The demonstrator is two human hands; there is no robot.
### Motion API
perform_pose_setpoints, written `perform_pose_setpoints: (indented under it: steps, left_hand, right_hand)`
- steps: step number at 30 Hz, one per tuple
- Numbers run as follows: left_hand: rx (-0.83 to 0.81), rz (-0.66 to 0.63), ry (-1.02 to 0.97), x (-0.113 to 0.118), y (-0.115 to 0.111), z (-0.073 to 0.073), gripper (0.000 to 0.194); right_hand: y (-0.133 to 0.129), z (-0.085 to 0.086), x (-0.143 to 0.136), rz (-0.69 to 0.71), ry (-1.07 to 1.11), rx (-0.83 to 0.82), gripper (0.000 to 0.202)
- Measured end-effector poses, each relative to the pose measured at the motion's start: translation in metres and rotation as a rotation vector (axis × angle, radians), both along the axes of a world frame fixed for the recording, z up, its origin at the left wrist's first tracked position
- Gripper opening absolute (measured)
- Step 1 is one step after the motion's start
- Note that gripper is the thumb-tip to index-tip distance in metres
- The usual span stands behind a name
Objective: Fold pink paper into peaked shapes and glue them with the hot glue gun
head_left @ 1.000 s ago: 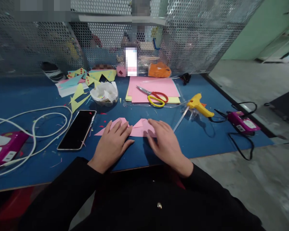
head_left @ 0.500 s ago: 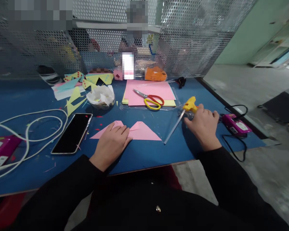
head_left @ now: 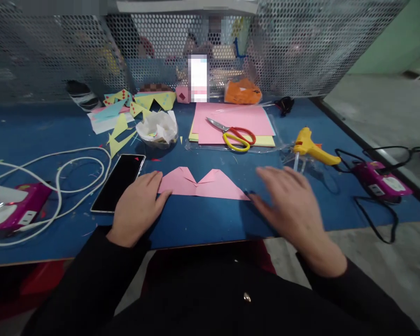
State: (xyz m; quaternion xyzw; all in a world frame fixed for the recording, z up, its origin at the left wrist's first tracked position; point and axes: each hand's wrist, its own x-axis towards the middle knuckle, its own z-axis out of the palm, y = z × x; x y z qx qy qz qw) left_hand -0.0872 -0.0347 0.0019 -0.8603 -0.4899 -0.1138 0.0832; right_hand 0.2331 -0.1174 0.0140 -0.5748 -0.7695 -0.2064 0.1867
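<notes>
A folded pink paper (head_left: 210, 185) with two peaks and a notch between them lies on the blue table in front of me. My left hand (head_left: 138, 205) rests at its left end, thumb and forefinger apart and covering the tip. Beside the right tip, my right hand (head_left: 290, 200) is blurred; its fingers are spread and hold nothing. The yellow glue gun (head_left: 315, 147), with a clear glue stick (head_left: 296, 161) at its rear, lies beyond my right hand on the table.
Scissors (head_left: 233, 134) lie on pink and yellow sheets (head_left: 238, 116). A black phone (head_left: 119, 184), white cable (head_left: 59, 186) and purple power strip (head_left: 19, 205) are at left; another purple power strip (head_left: 381, 181) is at right. A paper-lined bowl (head_left: 158, 128) and decorated paper pieces (head_left: 156, 100) stand behind.
My right hand has let go of the glue gun and come left towards the pink paper's right tip. My left hand has slid from the paper's middle to its left end.
</notes>
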Motion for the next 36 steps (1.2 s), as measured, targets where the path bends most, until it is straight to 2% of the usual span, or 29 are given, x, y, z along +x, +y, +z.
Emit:
perform_pose_setpoints:
  steps: [3,6,12,22,26,31,36]
  left_hand:
    - [0.005,0.002,-0.032,-0.008,-0.007,-0.006,0.047]
    - [0.011,0.006,-0.028,-0.006,-0.016,-0.012,0.048]
    - [0.020,-0.008,0.000,-0.003,-0.021,-0.014,0.048]
    - [-0.051,-0.086,0.072,-0.007,-0.012,0.002,0.050]
    - [-0.058,-0.086,0.049,-0.006,-0.008,0.004,0.047]
    - [-0.017,-0.234,-0.017,0.004,-0.005,0.005,0.032]
    - [-0.020,-0.348,-0.028,0.018,-0.006,0.008,0.029]
  right_hand:
    - [0.005,-0.005,-0.041,0.147,-0.039,-0.095,0.028]
    - [0.015,-0.008,-0.056,0.184,-0.086,-0.122,0.022]
    - [0.021,-0.005,-0.060,0.174,-0.083,-0.187,0.019]
    - [0.027,-0.013,-0.066,0.168,-0.057,-0.203,0.028]
    - [0.030,-0.015,-0.065,0.188,0.025,-0.225,0.023]
    - [0.039,-0.010,-0.079,0.279,0.041,-0.240,0.019]
    - [0.047,-0.007,-0.092,0.301,-0.039,-0.236,0.019]
